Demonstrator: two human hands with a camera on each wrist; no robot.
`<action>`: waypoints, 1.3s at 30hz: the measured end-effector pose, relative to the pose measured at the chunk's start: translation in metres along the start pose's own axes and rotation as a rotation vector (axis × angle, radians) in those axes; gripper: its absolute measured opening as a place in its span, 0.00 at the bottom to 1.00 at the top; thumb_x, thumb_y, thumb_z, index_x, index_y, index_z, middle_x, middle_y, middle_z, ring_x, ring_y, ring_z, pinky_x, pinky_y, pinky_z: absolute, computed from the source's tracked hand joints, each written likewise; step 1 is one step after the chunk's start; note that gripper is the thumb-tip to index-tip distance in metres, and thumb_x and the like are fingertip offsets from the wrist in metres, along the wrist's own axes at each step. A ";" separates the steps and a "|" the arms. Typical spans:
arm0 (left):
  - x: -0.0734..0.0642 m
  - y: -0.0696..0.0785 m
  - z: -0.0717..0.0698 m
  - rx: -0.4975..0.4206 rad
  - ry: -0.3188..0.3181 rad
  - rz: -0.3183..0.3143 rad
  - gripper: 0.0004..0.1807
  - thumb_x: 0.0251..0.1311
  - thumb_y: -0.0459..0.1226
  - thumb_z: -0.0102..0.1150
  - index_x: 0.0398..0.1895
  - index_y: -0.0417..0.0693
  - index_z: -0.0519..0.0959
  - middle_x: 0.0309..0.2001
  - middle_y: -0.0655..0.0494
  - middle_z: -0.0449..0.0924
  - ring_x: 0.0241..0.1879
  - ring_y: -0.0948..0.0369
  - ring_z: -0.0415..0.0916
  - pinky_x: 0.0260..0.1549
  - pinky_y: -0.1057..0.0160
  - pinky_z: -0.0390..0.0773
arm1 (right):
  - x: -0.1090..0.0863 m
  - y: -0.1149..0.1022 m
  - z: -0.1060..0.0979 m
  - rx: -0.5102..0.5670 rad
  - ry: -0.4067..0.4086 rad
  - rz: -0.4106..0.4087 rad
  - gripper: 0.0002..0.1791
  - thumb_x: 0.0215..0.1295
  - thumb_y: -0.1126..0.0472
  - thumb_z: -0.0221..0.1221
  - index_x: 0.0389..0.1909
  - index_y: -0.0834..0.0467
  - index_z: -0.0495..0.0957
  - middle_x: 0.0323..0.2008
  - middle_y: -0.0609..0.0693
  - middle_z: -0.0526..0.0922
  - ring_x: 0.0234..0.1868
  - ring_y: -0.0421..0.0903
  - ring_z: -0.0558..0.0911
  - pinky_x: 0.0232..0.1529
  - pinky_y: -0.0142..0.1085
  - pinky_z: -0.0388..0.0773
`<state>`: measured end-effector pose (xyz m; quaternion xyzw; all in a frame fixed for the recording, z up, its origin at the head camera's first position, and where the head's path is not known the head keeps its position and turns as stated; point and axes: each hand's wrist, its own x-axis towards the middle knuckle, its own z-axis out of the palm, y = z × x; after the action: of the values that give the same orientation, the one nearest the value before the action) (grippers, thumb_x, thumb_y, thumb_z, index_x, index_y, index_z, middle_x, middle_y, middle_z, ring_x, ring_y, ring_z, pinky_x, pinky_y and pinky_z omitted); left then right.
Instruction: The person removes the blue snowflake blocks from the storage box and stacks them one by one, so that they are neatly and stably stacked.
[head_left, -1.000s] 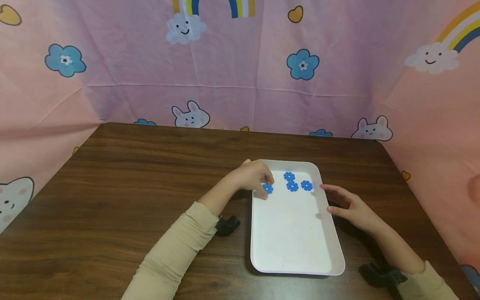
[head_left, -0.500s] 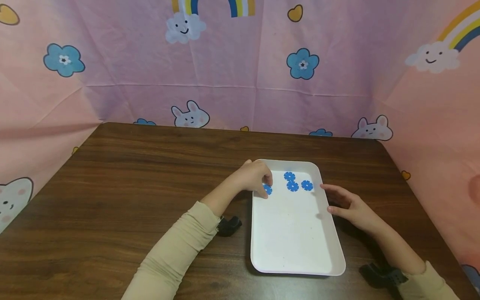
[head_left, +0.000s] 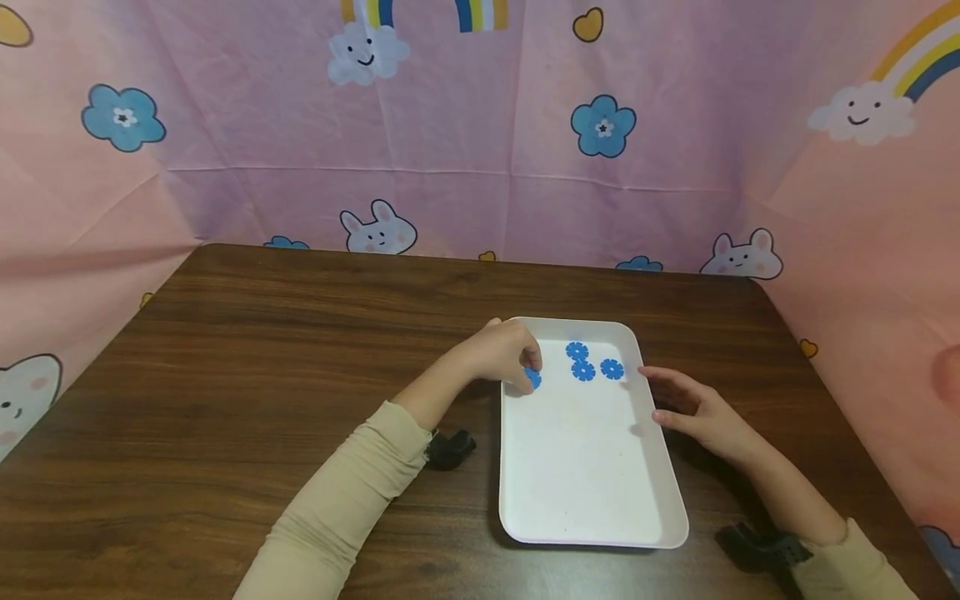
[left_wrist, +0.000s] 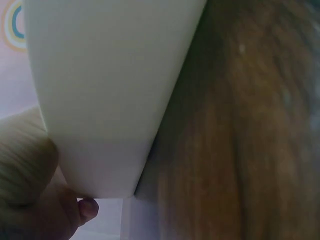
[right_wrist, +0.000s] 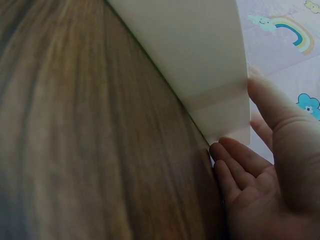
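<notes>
Head view: left hand (head_left: 504,350) reaches over the far-left part of the white tray (head_left: 585,467), thumb and fingers curled round a blue disc (head_left: 533,380) that is partly hidden, near the tray's left side. Three other blue discs (head_left: 582,371) lie in the far half, two touching, one just beside. Right hand (head_left: 701,421) is at the tray's right side, fingers apart, no disc held. Step in hand: looks like picking up or positioning the curled-round disc, can't tell which. Next move calls for a neat edge pinch if lifting, a clean release if setting down.

Left wrist view: mostly outer wall (left_wrist: 110,90) and brown table (left_wrist: 225,150); one fingertip (left_wrist: 88,210) shows past the wall's end. Disc out of sight; pinch firmness can't be told.

Right wrist view: fingers (right_wrist: 235,167) loosely bent against or right beside the tray, no clamp visible; probably just steadying.
</notes>
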<state>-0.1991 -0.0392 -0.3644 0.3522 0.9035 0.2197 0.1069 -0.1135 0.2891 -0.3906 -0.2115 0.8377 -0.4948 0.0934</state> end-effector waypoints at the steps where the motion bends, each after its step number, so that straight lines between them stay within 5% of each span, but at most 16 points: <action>1: 0.000 -0.001 0.000 -0.009 0.006 0.008 0.11 0.42 0.42 0.77 0.30 0.54 0.86 0.27 0.72 0.79 0.37 0.67 0.71 0.45 0.58 0.60 | 0.000 0.000 0.000 0.002 -0.001 -0.004 0.32 0.64 0.65 0.60 0.68 0.59 0.62 0.66 0.62 0.65 0.61 0.57 0.70 0.53 0.51 0.71; 7: -0.001 -0.007 0.003 -0.090 0.044 0.055 0.12 0.44 0.41 0.75 0.34 0.53 0.87 0.31 0.71 0.82 0.40 0.67 0.71 0.52 0.54 0.59 | 0.000 0.002 0.000 0.013 0.000 -0.002 0.32 0.64 0.65 0.60 0.68 0.58 0.63 0.66 0.60 0.65 0.61 0.48 0.72 0.54 0.49 0.72; 18: -0.013 -0.010 -0.006 -0.270 0.097 0.081 0.13 0.46 0.36 0.73 0.38 0.49 0.86 0.38 0.65 0.82 0.47 0.63 0.69 0.46 0.59 0.71 | 0.001 0.000 0.000 0.015 -0.007 -0.014 0.31 0.64 0.66 0.60 0.68 0.60 0.62 0.65 0.62 0.65 0.62 0.64 0.68 0.54 0.57 0.68; 26: -0.030 -0.012 -0.021 -0.267 0.183 0.122 0.13 0.46 0.35 0.72 0.39 0.49 0.86 0.40 0.64 0.81 0.40 0.59 0.67 0.33 0.60 0.73 | 0.001 -0.001 0.000 0.011 0.001 0.000 0.32 0.64 0.65 0.60 0.68 0.59 0.63 0.66 0.62 0.64 0.62 0.65 0.67 0.53 0.59 0.68; 39: -0.067 -0.019 -0.029 -0.266 0.257 0.169 0.12 0.44 0.35 0.72 0.36 0.49 0.87 0.39 0.67 0.80 0.40 0.62 0.66 0.37 0.60 0.72 | 0.000 -0.003 0.001 0.008 -0.004 -0.006 0.32 0.64 0.65 0.60 0.68 0.60 0.62 0.66 0.62 0.65 0.62 0.64 0.68 0.53 0.57 0.68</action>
<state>-0.1716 -0.1066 -0.3452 0.3784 0.8401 0.3883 0.0174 -0.1124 0.2869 -0.3889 -0.2145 0.8348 -0.4982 0.0944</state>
